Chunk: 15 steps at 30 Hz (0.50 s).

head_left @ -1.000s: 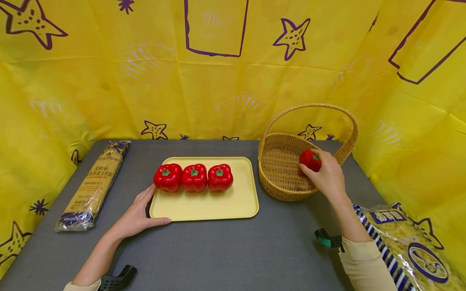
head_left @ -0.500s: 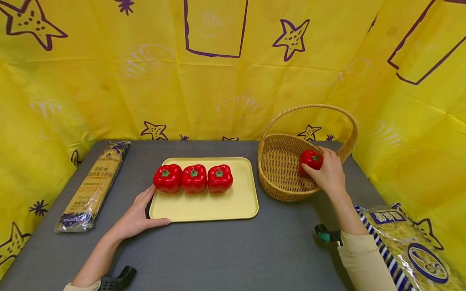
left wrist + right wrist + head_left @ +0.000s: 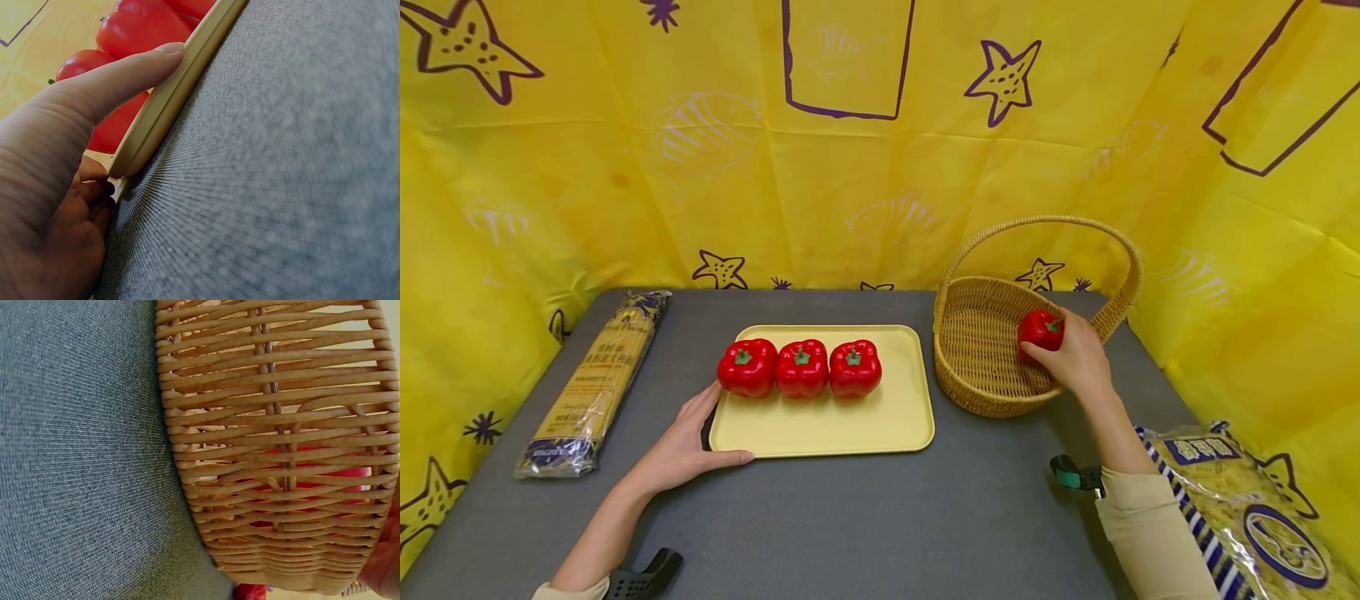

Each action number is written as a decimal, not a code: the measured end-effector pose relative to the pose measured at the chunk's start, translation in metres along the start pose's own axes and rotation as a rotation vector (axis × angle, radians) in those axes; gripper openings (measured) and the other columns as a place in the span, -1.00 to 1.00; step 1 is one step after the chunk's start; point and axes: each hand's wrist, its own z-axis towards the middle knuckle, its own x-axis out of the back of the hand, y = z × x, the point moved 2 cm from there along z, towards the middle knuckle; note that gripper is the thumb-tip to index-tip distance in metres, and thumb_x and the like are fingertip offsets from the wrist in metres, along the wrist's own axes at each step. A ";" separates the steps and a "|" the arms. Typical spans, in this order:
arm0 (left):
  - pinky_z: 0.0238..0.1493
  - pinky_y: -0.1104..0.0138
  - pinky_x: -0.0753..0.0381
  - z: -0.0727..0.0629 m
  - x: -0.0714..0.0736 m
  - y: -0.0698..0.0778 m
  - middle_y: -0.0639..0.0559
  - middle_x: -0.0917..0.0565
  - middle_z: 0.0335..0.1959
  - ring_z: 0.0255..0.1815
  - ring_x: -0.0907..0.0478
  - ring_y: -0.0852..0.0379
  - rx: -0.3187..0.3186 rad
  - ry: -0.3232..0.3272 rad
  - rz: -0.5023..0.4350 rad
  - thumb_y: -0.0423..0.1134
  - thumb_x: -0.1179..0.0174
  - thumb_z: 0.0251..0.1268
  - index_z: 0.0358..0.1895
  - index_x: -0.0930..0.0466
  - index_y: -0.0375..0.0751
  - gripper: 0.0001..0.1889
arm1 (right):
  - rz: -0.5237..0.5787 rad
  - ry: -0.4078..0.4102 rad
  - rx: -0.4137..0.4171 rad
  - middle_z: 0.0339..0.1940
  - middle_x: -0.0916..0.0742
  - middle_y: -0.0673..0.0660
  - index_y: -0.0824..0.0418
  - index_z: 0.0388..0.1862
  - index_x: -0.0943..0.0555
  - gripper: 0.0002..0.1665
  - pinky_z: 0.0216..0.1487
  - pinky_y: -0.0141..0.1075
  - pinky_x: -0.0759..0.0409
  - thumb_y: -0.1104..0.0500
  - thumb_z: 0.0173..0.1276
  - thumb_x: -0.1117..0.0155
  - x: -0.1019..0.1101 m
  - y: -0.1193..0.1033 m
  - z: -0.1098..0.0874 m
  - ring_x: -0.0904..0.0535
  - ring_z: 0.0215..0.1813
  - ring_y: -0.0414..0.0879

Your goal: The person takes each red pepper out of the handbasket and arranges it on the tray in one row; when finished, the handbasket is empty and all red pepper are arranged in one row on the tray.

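In the head view my right hand point(image 3: 1078, 357) grips a red bell pepper point(image 3: 1040, 335) inside the right part of the wicker basket point(image 3: 958, 367). Through the weave in the right wrist view, red from the pepper point(image 3: 312, 484) shows, with part of the hand point(image 3: 382, 559) at the right edge. My left hand point(image 3: 681, 446) rests on the near left corner of the pale yellow tray point(image 3: 842, 432). Its thumb point(image 3: 134, 75) lies straight across the rim, while the other fingers touch the left side. Three red bell peppers point(image 3: 801, 368) stand in a row on the tray.
A spaghetti pack point(image 3: 595, 383) lies on the grey table point(image 3: 880, 525) at the left. At the right lies a clear bag of pasta point(image 3: 1240, 500) with blue stripes. The basket's tall handle point(image 3: 1045, 220) arches over its opening. A yellow curtain point(image 3: 820, 183) closes off the back and sides.
My right hand has turned slightly with the bell pepper, which has sunk a little in the basket and shows more of its body. The left hand and the tray stay put.
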 end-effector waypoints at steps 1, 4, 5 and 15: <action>0.22 -0.36 -0.05 0.000 0.000 0.000 -0.24 0.02 0.55 0.47 0.09 -0.34 0.000 0.001 0.001 0.13 -0.52 -0.10 0.60 0.21 -0.01 0.27 | 0.000 -0.003 -0.002 0.30 -0.37 0.55 0.48 0.46 -0.14 0.04 0.17 0.33 -0.33 -0.08 0.26 -0.36 0.000 0.000 0.000 -0.29 0.27 0.44; 0.22 -0.36 -0.05 0.000 0.000 0.000 -0.25 0.02 0.55 0.47 0.09 -0.34 -0.005 0.004 0.002 0.12 -0.53 -0.10 0.60 0.20 -0.02 0.26 | 0.001 -0.012 -0.007 0.29 -0.39 0.54 0.43 0.49 -0.14 0.06 0.13 0.33 -0.37 -0.12 0.24 -0.37 -0.001 0.001 0.001 -0.32 0.26 0.42; 0.22 -0.36 -0.06 -0.001 0.000 0.000 -0.24 0.01 0.55 0.47 0.09 -0.34 -0.005 0.007 0.003 0.12 -0.53 -0.10 0.60 0.19 -0.01 0.26 | -0.001 -0.015 -0.006 0.29 -0.39 0.54 0.42 0.49 -0.13 0.07 0.12 0.33 -0.38 -0.13 0.24 -0.38 -0.001 0.001 0.001 -0.32 0.26 0.42; 0.23 -0.35 -0.06 -0.001 0.001 0.002 -0.24 0.01 0.55 0.47 0.09 -0.34 0.003 0.002 0.002 0.09 -0.53 -0.09 0.59 0.18 -0.04 0.25 | -0.007 0.003 0.020 0.27 -0.40 0.54 0.45 0.45 -0.18 0.07 0.10 0.32 -0.39 -0.12 0.20 -0.42 -0.004 0.001 0.001 -0.34 0.23 0.43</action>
